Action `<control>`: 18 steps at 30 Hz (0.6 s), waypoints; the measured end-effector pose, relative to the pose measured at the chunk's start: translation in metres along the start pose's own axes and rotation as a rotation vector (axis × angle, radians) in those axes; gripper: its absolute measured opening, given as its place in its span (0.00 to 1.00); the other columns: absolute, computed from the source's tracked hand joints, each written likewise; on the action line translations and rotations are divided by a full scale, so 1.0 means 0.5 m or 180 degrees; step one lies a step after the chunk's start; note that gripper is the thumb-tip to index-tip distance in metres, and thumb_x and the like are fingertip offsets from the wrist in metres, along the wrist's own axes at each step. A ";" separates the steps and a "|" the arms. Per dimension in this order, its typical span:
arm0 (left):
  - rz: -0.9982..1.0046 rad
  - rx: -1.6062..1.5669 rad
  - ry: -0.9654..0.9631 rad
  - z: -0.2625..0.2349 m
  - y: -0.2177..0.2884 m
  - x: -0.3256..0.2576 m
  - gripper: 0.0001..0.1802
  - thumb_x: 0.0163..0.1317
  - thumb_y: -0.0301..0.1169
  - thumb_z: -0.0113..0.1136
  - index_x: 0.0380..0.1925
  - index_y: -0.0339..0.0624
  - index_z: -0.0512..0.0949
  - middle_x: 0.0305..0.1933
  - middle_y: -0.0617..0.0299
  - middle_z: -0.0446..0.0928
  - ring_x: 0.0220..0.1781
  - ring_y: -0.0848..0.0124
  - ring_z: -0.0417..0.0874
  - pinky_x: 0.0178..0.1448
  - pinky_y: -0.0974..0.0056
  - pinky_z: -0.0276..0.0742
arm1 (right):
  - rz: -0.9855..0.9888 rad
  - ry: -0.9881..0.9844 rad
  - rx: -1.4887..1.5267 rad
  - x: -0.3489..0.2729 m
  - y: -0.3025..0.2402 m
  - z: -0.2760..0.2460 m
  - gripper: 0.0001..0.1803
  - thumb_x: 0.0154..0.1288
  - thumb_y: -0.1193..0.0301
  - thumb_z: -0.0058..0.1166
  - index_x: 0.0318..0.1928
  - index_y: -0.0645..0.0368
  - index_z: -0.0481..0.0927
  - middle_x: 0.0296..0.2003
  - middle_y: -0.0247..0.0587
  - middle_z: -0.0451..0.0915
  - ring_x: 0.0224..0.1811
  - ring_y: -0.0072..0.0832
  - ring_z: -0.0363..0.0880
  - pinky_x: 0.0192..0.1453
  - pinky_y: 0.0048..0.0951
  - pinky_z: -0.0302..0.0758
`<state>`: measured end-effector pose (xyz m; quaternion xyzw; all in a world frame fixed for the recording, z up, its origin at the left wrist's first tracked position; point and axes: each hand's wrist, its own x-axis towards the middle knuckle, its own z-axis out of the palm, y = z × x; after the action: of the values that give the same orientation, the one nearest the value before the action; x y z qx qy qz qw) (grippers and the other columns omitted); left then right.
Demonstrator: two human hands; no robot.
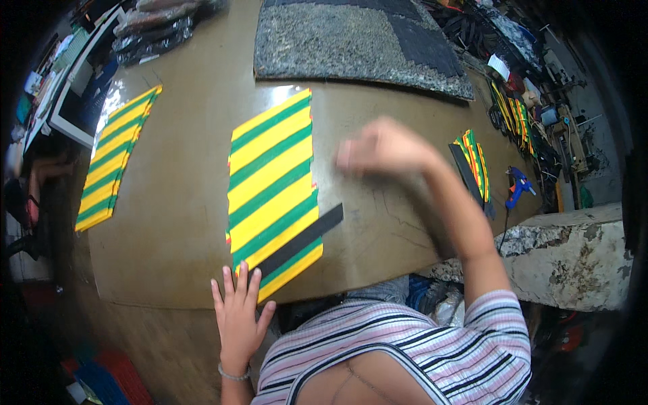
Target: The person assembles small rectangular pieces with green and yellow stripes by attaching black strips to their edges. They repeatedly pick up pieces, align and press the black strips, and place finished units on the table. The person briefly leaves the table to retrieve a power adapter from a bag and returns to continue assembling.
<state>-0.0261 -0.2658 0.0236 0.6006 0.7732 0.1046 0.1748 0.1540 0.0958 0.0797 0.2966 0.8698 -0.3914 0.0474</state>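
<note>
A panel of slanted yellow and green strips [270, 182] lies on the brown table in front of me. Across its near part runs a black strip [297, 236], set at the same slant, its right end sticking out past the panel's edge. My left hand [239, 307] is open, its fingers spread and the tips resting at the lower left end of the black strip and the panel's corner. Over the table to the right of the panel is my right hand [388, 150], blurred by motion; its fingers cannot be made out.
Another striped panel [118, 162] lies at the left. Loose coloured strips [476, 162] and a blue glue gun [518, 187] sit at the right, near a rough pale block [567, 260]. A grey textured board [337, 44] and plastic-wrapped bundles [155, 30] are at the back.
</note>
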 end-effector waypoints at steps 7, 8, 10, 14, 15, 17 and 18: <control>-0.0038 -0.0015 0.0053 0.028 -0.004 0.000 0.27 0.70 0.45 0.54 0.66 0.50 0.72 0.76 0.56 0.63 0.80 0.46 0.52 0.78 0.33 0.35 | 0.0925 0.3387 -0.1614 0.279 0.469 -0.304 0.25 0.53 0.53 0.71 0.42 0.63 0.88 0.38 0.53 0.86 0.42 0.45 0.86 0.51 0.40 0.80; -0.0025 -0.0042 0.0046 0.026 -0.004 0.001 0.26 0.70 0.44 0.54 0.66 0.50 0.73 0.76 0.57 0.63 0.80 0.46 0.53 0.78 0.33 0.35 | 0.1134 0.3112 -0.1440 0.283 0.488 -0.318 0.26 0.51 0.53 0.73 0.41 0.62 0.88 0.38 0.53 0.87 0.43 0.44 0.87 0.52 0.39 0.80; -0.0026 -0.0094 0.0088 0.020 -0.004 0.001 0.26 0.69 0.44 0.55 0.65 0.50 0.73 0.76 0.57 0.64 0.80 0.47 0.53 0.79 0.34 0.35 | 0.1205 0.2956 -0.1119 0.271 0.491 -0.335 0.25 0.50 0.54 0.74 0.41 0.61 0.89 0.38 0.52 0.87 0.44 0.43 0.87 0.53 0.38 0.80; -0.0033 -0.0172 0.0174 0.023 -0.005 0.000 0.26 0.68 0.44 0.57 0.64 0.50 0.75 0.75 0.57 0.64 0.79 0.48 0.55 0.79 0.35 0.35 | 0.1436 0.2537 -0.1112 0.245 0.455 -0.364 0.18 0.52 0.59 0.73 0.38 0.58 0.89 0.37 0.51 0.87 0.45 0.43 0.87 0.53 0.38 0.80; -0.0049 -0.0187 0.0250 0.027 -0.007 -0.001 0.26 0.68 0.44 0.57 0.64 0.50 0.75 0.75 0.57 0.65 0.79 0.48 0.55 0.79 0.35 0.35 | 0.1371 0.2556 -0.1453 0.250 0.446 -0.372 0.16 0.55 0.61 0.71 0.37 0.60 0.89 0.36 0.52 0.87 0.45 0.44 0.87 0.53 0.39 0.80; -0.0005 -0.0220 0.0381 0.035 -0.012 -0.005 0.25 0.67 0.44 0.60 0.62 0.52 0.76 0.74 0.59 0.67 0.78 0.50 0.59 0.79 0.36 0.39 | 0.1599 0.2652 -0.2134 0.267 0.416 -0.366 0.14 0.56 0.63 0.67 0.36 0.62 0.87 0.37 0.54 0.86 0.44 0.46 0.86 0.52 0.41 0.80; 0.0002 -0.0175 0.0442 0.038 -0.015 -0.008 0.25 0.66 0.43 0.61 0.62 0.53 0.77 0.73 0.60 0.68 0.77 0.50 0.60 0.78 0.37 0.41 | 0.1622 0.2675 -0.2503 0.275 0.386 -0.355 0.13 0.57 0.64 0.65 0.36 0.62 0.86 0.37 0.56 0.86 0.44 0.48 0.86 0.52 0.42 0.79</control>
<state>-0.0245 -0.2726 0.0041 0.5870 0.7801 0.1672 0.1372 0.1745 0.3875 0.0329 0.5833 0.7951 0.1313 -0.1011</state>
